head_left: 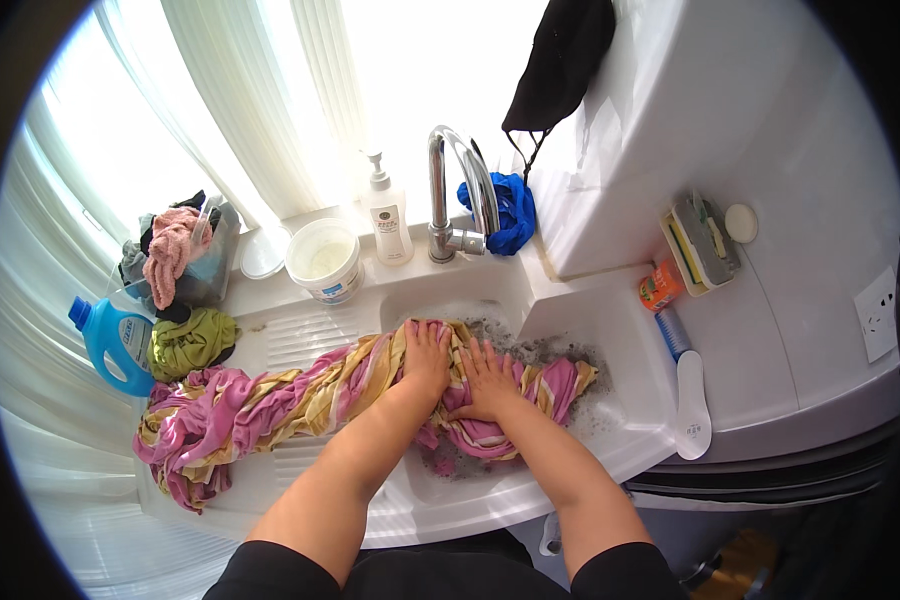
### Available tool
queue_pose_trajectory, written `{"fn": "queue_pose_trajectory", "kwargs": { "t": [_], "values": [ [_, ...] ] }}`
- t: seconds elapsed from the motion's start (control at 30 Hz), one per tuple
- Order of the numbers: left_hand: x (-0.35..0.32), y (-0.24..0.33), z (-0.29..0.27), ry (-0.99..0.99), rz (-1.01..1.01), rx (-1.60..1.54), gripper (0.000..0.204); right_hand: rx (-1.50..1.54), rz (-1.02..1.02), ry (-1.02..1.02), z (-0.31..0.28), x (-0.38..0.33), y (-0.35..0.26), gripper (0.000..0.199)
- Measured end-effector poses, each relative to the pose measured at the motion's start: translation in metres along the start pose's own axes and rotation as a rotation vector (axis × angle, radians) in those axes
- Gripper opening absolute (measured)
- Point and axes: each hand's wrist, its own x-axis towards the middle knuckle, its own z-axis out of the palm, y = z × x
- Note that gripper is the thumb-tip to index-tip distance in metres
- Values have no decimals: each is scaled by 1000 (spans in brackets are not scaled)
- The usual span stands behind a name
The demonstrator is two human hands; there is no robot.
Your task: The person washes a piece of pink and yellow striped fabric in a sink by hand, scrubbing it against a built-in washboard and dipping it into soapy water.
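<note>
A long pink, yellow and white striped cloth [300,400] lies bunched and twisted across the laundry sink [630,400], from the ribbed washboard at the left into the basin. My left hand [427,355] rests flat on it near the middle, fingers stretched away from me. Just to the right, my right hand [486,382] presses on the cloth with fingers spread and the thumb apart. Under and around the cloth's right end is greyish, sudsy water [595,400]. The basin's bottom is mostly hidden.
Along the back ledge are a white tub [325,262], a pump bottle [387,220], a chrome faucet [437,200] and a blue bundle [513,212]. Leftward sit a blue detergent jug [120,345], green cloth [192,343] and clothes bin [210,265]. A white-handled brush [692,400] lies at right.
</note>
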Motion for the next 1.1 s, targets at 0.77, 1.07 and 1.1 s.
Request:
{"fn": "queue_pose_trajectory", "kwargs": {
  "t": [0.77, 1.07, 1.1],
  "values": [
    [-63, -87, -82, 39, -57, -276, 117, 675, 263, 373, 16, 13, 13, 47],
    [-131, -83, -59, 261, 55, -282, 126, 545, -121, 910, -122, -64, -4, 23],
    [-124, -67, -61, 258, 68, -292, 123, 509, -173, 956, -130, -72, -5, 22]
  ]
}}
